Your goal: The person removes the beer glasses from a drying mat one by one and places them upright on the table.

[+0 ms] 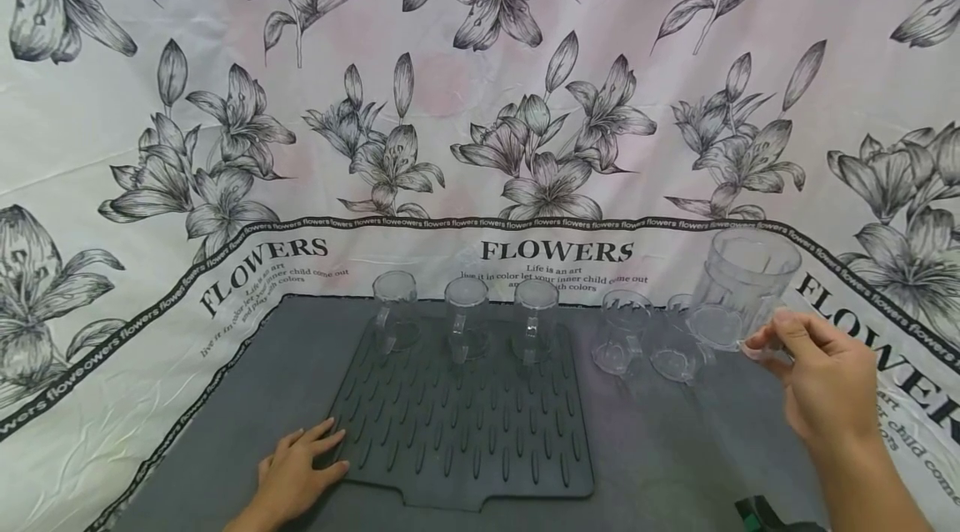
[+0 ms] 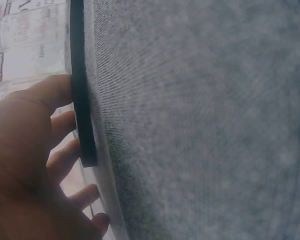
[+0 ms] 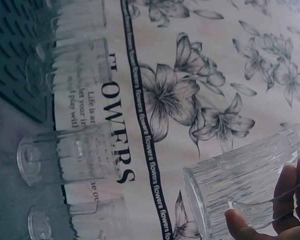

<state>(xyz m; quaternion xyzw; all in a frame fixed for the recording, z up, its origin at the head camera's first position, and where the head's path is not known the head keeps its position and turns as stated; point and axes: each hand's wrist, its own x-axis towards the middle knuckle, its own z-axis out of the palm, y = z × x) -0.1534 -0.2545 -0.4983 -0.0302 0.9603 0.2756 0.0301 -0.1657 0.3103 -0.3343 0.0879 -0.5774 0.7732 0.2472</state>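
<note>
At the right, my right hand (image 1: 832, 373) holds a clear ribbed glass mug (image 1: 746, 290) in the air, tilted. In the right wrist view, its fingers and thumb grip the handle of this mug (image 3: 240, 185). My left hand (image 1: 296, 469) rests at the left edge of a dark drying mat (image 1: 480, 432), its fingertips touching it. The left wrist view shows extended fingers (image 2: 65, 127) against the mat's edge (image 2: 85, 110). Three clear mugs stand along the mat's far side: left (image 1: 395, 311), middle (image 1: 467, 319) and right (image 1: 536, 319).
Two more clear mugs, one nearer the mat (image 1: 624, 332) and one farther right (image 1: 675, 340), stand on the grey tabletop (image 1: 660, 449) below the held mug. A flower-printed cloth (image 1: 420, 257) hangs behind. A dark object (image 1: 772, 515) lies at the front right.
</note>
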